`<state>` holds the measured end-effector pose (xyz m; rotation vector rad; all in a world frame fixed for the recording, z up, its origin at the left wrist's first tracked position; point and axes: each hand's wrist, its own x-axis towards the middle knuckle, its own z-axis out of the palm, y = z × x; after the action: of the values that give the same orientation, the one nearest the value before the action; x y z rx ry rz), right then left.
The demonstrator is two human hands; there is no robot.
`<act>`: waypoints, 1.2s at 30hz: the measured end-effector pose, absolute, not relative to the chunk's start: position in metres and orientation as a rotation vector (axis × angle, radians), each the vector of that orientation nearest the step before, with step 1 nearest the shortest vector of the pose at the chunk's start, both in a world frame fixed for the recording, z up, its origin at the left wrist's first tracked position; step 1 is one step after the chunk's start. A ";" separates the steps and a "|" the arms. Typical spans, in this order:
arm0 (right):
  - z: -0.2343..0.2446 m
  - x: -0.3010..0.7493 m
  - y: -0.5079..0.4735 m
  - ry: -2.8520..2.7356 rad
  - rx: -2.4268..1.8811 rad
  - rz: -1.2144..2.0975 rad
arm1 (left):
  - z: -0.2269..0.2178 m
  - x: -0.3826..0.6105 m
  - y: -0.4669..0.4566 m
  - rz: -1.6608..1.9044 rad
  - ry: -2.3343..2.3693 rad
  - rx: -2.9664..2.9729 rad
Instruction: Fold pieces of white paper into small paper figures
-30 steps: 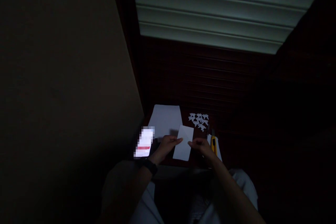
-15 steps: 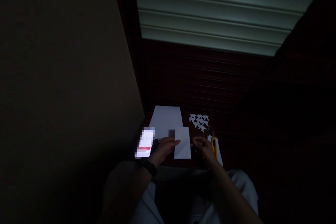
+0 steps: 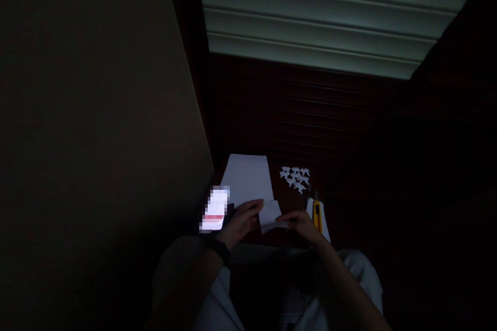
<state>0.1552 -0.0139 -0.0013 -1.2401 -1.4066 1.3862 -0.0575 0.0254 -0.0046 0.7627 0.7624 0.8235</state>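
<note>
Between my two hands is a small piece of white paper (image 3: 271,215), bent over so that it looks shorter, with its lower right part lifted. My left hand (image 3: 245,218), with a dark watch on the wrist, pinches its upper left corner. The fingers of my right hand (image 3: 301,223) grip its right side. Behind it lies a larger sheet of white paper (image 3: 248,176) on the dark table. To the right of that sheet are several small white folded paper pieces (image 3: 295,178) in a cluster.
A lit phone (image 3: 216,210) with a blurred screen stands left of my left hand. Beside my right hand a yellow utility knife (image 3: 317,215) rests on white paper (image 3: 325,226). A wall (image 3: 116,88) rises at the left, and a slatted panel (image 3: 310,26) is ahead.
My right hand has moved onto the paper's right side and now grips it. The paper was flat and tall before; now it is bent over and shorter. My left hand has shifted up slightly.
</note>
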 end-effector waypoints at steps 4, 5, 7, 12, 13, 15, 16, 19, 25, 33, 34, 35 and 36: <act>-0.004 0.156 -0.017 -1.282 -1.181 1.500 | -0.014 -0.054 0.027 0.847 0.789 0.851; -0.006 0.155 -0.018 -1.211 -1.168 1.515 | -0.016 -0.052 0.027 0.851 0.790 0.866; -0.011 0.151 -0.018 -1.060 -1.152 1.521 | -0.018 -0.050 0.026 0.867 0.790 0.892; -0.025 0.141 -0.014 -0.833 -1.174 1.470 | -0.016 -0.048 0.022 0.896 0.828 0.954; -0.028 0.139 -0.013 -0.812 -1.182 1.453 | -0.015 -0.048 0.021 0.898 0.841 0.969; -0.031 0.136 -0.013 -0.790 -1.210 1.423 | -0.013 -0.047 0.020 0.891 0.888 1.003; -0.032 0.135 -0.013 -0.789 -1.228 1.414 | -0.013 -0.047 0.020 0.887 0.924 1.016; -0.033 0.133 -0.015 -0.821 -1.250 1.411 | -0.017 -0.047 0.021 0.899 1.019 1.031; -0.033 0.139 -0.015 -0.832 -1.201 1.507 | -0.028 -0.049 0.025 0.979 1.011 1.044; -0.041 0.141 -0.012 -0.765 -1.249 1.350 | -0.022 -0.047 0.018 1.155 1.006 0.998; -0.042 0.140 -0.013 -0.797 -1.295 1.318 | -0.021 -0.048 0.018 1.132 0.989 1.005; -0.044 0.140 -0.014 -0.824 -1.329 1.303 | -0.019 -0.049 0.019 1.097 0.971 1.019; -0.045 0.139 -0.015 -0.847 -1.346 1.305 | -0.018 -0.051 0.020 1.055 0.956 1.039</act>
<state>0.1394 -0.0152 -0.0453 -1.3464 -0.8466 1.3045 -0.0506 0.0199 -0.0179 1.0393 0.9555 1.0546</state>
